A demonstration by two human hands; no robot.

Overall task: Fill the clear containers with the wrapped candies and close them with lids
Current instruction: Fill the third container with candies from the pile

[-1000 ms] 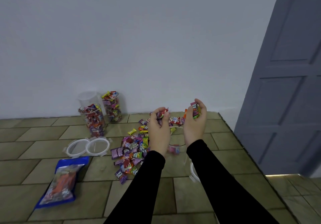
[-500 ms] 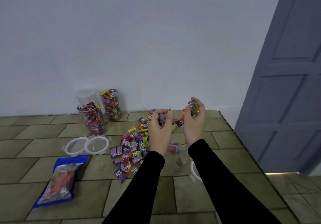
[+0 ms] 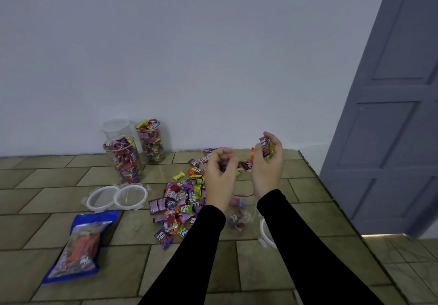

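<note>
Home interior: tiled floor (image 3: pixel 59 186), plain white wall (image 3: pixel 189 56), grey panelled door (image 3: pixel 391 115)

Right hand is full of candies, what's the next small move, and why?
Probably lower the right hand over the clear container below the wrists and let its candies drop in. That container holds only a few pieces and has no lid on, while the left hand looks nearly empty.

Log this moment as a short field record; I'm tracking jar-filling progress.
left hand: curled, contents unclear
right hand: grips candies
jar being filled: below the hands, few candies inside
full jars: two, no lids on
empty jar: by the wall
lids: two on the floor, left of the candy pile
</note>
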